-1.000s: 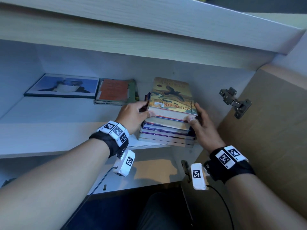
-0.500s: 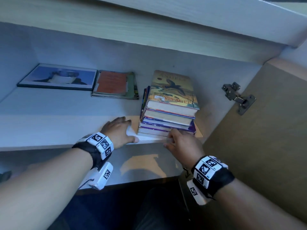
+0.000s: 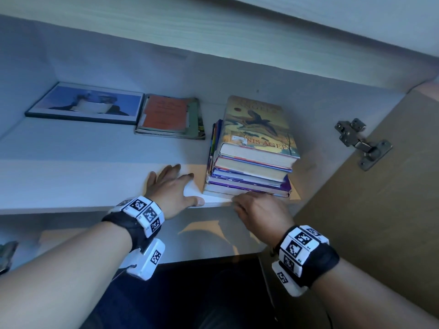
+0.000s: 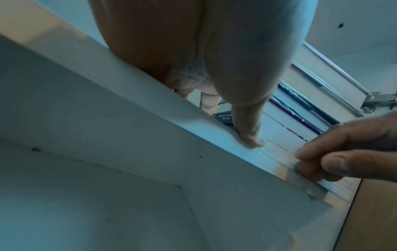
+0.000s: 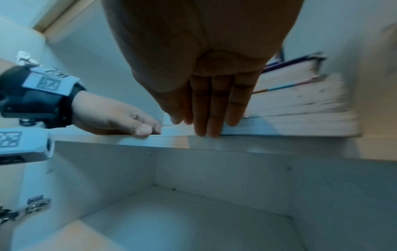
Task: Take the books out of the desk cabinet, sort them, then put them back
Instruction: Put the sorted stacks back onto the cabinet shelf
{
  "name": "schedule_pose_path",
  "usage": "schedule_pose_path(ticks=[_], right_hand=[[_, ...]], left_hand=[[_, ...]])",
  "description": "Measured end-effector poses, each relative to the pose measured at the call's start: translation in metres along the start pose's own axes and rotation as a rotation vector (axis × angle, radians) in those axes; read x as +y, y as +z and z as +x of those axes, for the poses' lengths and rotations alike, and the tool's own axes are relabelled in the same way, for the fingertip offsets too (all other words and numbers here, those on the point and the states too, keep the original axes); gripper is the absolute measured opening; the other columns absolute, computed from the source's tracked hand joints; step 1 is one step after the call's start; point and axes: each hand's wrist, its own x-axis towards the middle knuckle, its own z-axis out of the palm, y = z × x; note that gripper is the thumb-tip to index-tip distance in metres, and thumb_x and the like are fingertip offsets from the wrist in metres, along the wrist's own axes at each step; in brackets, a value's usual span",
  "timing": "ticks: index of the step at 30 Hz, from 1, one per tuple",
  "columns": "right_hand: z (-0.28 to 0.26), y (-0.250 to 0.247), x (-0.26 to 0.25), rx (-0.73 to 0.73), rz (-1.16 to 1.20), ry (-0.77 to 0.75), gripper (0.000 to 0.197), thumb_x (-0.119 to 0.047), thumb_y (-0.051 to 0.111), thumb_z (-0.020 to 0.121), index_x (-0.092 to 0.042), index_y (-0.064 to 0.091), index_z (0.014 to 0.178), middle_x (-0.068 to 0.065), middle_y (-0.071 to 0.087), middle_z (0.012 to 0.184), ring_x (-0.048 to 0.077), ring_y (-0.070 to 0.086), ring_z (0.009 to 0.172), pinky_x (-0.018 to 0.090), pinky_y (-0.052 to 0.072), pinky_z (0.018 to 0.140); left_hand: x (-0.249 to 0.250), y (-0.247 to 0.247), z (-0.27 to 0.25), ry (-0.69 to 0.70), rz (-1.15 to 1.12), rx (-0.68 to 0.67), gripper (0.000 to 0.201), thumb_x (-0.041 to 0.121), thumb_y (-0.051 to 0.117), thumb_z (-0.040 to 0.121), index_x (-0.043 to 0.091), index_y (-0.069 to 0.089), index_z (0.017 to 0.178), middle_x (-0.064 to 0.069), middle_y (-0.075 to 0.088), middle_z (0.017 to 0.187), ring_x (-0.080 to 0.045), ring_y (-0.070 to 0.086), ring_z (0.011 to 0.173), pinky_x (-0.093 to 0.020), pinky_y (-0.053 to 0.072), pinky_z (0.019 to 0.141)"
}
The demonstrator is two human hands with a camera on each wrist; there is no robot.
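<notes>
Both hands are laid at the front edge of the cabinet shelf (image 3: 71, 167): the left hand (image 3: 171, 189) is spread flat on the board, thumb along a thin white book's (image 3: 215, 200) edge, and the right hand (image 3: 259, 210) is held with straight fingers (image 5: 211, 108) pressed together against the foot of the book stack (image 3: 251, 162), nothing being gripped by either. A white-walled cabinet (image 3: 118, 62) is seen, topped by a pale wood-grain board, with a tan door (image 3: 380, 233) swung open at the right and a metal hinge (image 3: 362, 143) fixed to it. A lower compartment (image 5: 193, 212) is shown beneath the shelf. On the shelf, the stack stands at the right, near the front, with a bird-covered hardback (image 3: 257, 124) lying on top and thinner purple-edged volumes beneath; a few slim books are stood upright against its left side. Farther back, a framed picture (image 3: 88, 104) is laid flat at the left, and just beside it a small pile (image 3: 169, 119) topped by an orange booklet is lying.
</notes>
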Motion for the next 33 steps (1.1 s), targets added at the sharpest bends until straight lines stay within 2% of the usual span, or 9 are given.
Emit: schedule_pose_path(ticks=[7,11,14,17,20,23,26,30,33], right_hand=[[0.016,0.009,0.002,0.037,0.023,-0.008,0.021,-0.032,0.049,0.101,-0.027,0.07,0.1,-0.005,0.075,0.093,0.024,0.07,0.078,0.037,0.058,0.065],[0.032,0.011,0.01,-0.009,0.052,0.034,0.03,-0.035,0.041,0.098,-0.022,0.066,0.088,-0.002,0.072,0.082,0.023,0.066,0.07,0.037,0.057,0.062],[0.049,0.002,0.018,-0.054,0.119,0.075,0.036,-0.034,0.034,0.087,-0.019,0.066,0.08,0.001,0.072,0.081,0.027,0.065,0.072,0.039,0.056,0.066],[0.066,-0.01,0.028,-0.117,0.182,0.132,0.039,-0.046,0.041,0.083,-0.023,0.072,0.089,-0.002,0.075,0.089,0.026,0.066,0.083,0.039,0.056,0.074],[0.089,-0.018,0.038,-0.164,0.211,0.174,0.042,-0.057,0.048,0.081,-0.023,0.072,0.087,-0.004,0.075,0.088,0.022,0.065,0.084,0.038,0.056,0.078],[0.117,-0.022,0.044,-0.258,0.2,0.131,0.039,-0.042,0.049,0.092,-0.014,0.075,0.09,0.006,0.076,0.095,0.028,0.067,0.091,0.038,0.055,0.083],[0.15,-0.025,0.047,-0.343,0.19,0.124,0.04,-0.028,0.044,0.099,-0.001,0.074,0.105,0.018,0.073,0.111,0.035,0.066,0.103,0.043,0.053,0.091],[0.191,-0.026,0.054,-0.373,0.118,0.121,0.055,-0.047,0.044,0.096,-0.005,0.076,0.111,0.016,0.071,0.121,0.034,0.066,0.109,0.045,0.053,0.096],[0.216,-0.019,0.06,-0.368,0.051,0.142,0.056,-0.046,0.047,0.103,0.002,0.072,0.118,0.022,0.068,0.127,0.038,0.065,0.113,0.042,0.052,0.095]], left_hand=[[-0.001,0.002,-0.001,0.005,-0.016,-0.017,0.086,0.076,0.05,0.086,0.036,0.025,0.159,-0.003,0.001,0.171,-0.021,-0.006,0.157,-0.054,-0.004,0.125],[-0.001,0.0,-0.002,0.004,-0.008,-0.029,0.087,0.077,0.049,0.086,0.036,0.023,0.159,-0.003,0.0,0.172,-0.021,-0.006,0.158,-0.054,-0.003,0.125],[-0.001,-0.001,-0.005,-0.003,0.029,-0.048,0.088,0.08,0.045,0.086,0.039,0.019,0.159,0.0,-0.002,0.172,-0.021,-0.006,0.158,-0.056,-0.001,0.125],[0.001,-0.005,-0.005,-0.066,0.091,-0.113,0.089,0.088,0.039,0.08,0.05,0.013,0.156,0.004,-0.006,0.171,-0.03,-0.01,0.157,-0.071,0.0,0.117],[0.004,-0.013,-0.002,-0.116,0.13,-0.19,0.088,0.091,0.038,0.077,0.057,0.007,0.151,0.002,-0.011,0.17,-0.041,-0.011,0.154,-0.081,0.005,0.11],[0.007,-0.018,0.002,-0.099,0.167,-0.234,0.089,0.091,0.038,0.077,0.056,0.003,0.151,-0.001,-0.012,0.169,-0.045,-0.01,0.152,-0.084,0.009,0.106],[0.008,-0.02,0.006,-0.097,0.176,-0.267,0.091,0.09,0.038,0.079,0.054,-0.001,0.153,-0.003,-0.015,0.169,-0.046,-0.013,0.152,-0.085,0.008,0.105],[0.008,-0.02,0.01,-0.091,0.192,-0.278,0.093,0.09,0.037,0.079,0.053,-0.005,0.153,-0.005,-0.019,0.168,-0.047,-0.015,0.152,-0.085,0.008,0.104],[0.009,-0.02,0.014,-0.096,0.184,-0.307,0.096,0.09,0.04,0.078,0.053,-0.006,0.153,-0.005,-0.021,0.168,-0.047,-0.017,0.151,-0.086,0.007,0.103]])
